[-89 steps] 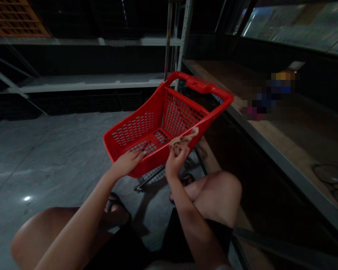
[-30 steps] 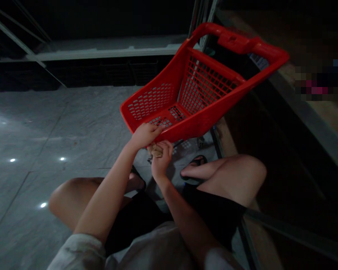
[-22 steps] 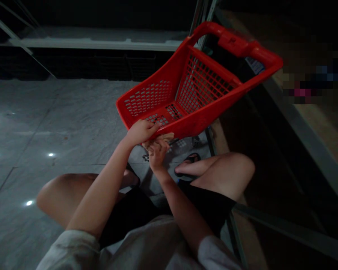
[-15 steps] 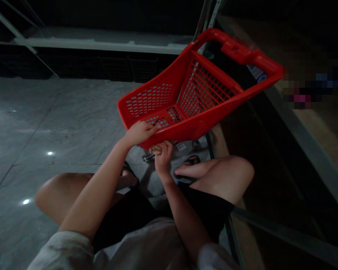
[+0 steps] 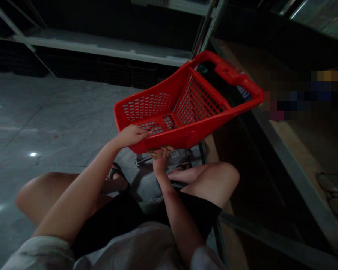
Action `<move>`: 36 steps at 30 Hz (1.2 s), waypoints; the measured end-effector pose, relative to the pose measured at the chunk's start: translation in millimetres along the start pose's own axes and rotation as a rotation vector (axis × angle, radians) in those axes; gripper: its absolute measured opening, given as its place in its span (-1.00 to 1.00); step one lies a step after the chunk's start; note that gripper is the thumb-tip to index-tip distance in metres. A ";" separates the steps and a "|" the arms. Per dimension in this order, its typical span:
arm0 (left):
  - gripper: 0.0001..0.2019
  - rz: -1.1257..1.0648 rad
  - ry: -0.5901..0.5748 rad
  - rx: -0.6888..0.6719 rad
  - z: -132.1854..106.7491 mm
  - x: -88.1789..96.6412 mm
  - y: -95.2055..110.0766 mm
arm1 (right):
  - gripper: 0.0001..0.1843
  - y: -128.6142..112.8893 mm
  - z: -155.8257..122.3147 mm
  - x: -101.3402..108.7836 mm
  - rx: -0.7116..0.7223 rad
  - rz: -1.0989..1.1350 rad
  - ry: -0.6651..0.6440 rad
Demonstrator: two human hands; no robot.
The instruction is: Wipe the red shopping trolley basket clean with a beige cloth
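Hands at the red basket (image 5: 197, 131)
Left hand (image 5: 130, 135) curls fingers over its near rim; right hand (image 5: 160, 160) beneath it pinches a cloth (image 5: 157, 151).

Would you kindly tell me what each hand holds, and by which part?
The left hand grips the red basket by its near rim; the right hand clutches a bunched cloth beneath it.

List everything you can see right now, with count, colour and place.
basket: one, red, tilted, centre
cloth: one, tan, under the basket's near edge
back shelf: one, grey, across the top
side shelf: one, brown with a grey edge, right
floor: grey, left
sandals: two, dark, on the floor below the basket
left hand: grips the basket's near rim
right hand: holds the cloth beneath the basket
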State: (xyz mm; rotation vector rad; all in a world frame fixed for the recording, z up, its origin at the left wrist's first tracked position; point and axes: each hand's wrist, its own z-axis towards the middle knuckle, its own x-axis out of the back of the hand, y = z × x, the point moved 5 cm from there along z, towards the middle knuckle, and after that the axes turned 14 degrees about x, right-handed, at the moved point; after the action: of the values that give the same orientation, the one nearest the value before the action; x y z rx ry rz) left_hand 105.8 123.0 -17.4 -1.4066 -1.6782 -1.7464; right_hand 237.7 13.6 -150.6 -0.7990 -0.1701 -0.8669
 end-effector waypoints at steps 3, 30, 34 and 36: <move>-0.43 0.010 -0.002 0.012 2.1 -0.2 -2.9 | -0.86 -2.0 47.1 33.7 0.042 -0.004 0.141; -0.41 0.010 0.054 -0.084 2.9 2.4 -7.6 | -0.81 52.7 84.5 68.8 0.155 -0.230 0.226; -0.38 0.055 0.077 -0.037 -1.7 5.3 -7.8 | -0.71 55.8 19.0 46.4 0.183 -0.225 0.091; -0.40 0.085 0.064 -0.004 -2.1 6.0 1.1 | -0.70 54.8 10.4 47.3 0.191 -0.197 0.087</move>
State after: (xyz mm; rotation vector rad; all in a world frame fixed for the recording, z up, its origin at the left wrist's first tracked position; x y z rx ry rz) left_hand 103.1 123.2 -11.6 -1.3883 -1.5593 -1.7306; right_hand 310.8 12.6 -153.0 -0.5712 -0.2536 -1.0526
